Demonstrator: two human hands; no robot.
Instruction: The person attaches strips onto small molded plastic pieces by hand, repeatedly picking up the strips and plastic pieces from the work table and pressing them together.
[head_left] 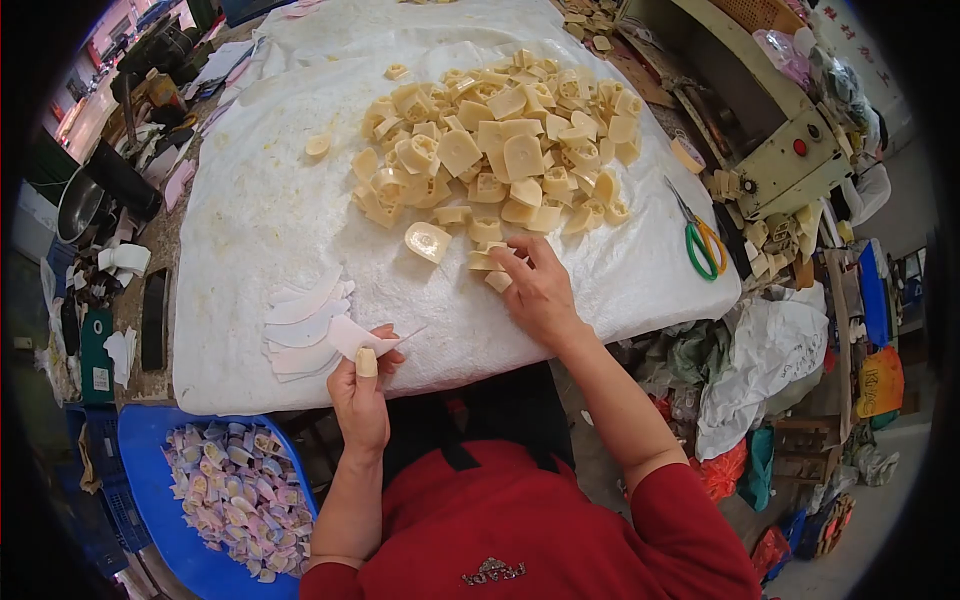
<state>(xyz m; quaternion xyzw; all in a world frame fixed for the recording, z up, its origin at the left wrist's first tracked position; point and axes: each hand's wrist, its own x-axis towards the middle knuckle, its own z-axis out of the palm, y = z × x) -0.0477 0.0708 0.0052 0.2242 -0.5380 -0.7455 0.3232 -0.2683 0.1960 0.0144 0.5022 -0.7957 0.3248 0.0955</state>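
Observation:
My left hand (365,385) pinches a thin pale pink piece (350,338) near the table's front edge, and its thumb has a beige cover (366,362). Beside it on the left lies a fanned stack of pale, curved pieces (305,325). My right hand (540,295) has its fingers on a cream block (487,260) at the front of a large heap of cream blocks (490,150). One block with a shiny top (427,242) lies apart, left of my right hand. Whether my right fingers grip the block or only touch it is hard to tell.
Green and orange scissors (706,248) lie at the table's right side. A blue tub (150,480) of small pastel pieces stands below the left front edge. A machine with a red button (800,147) is at the right. White cloth (240,220) covers the table.

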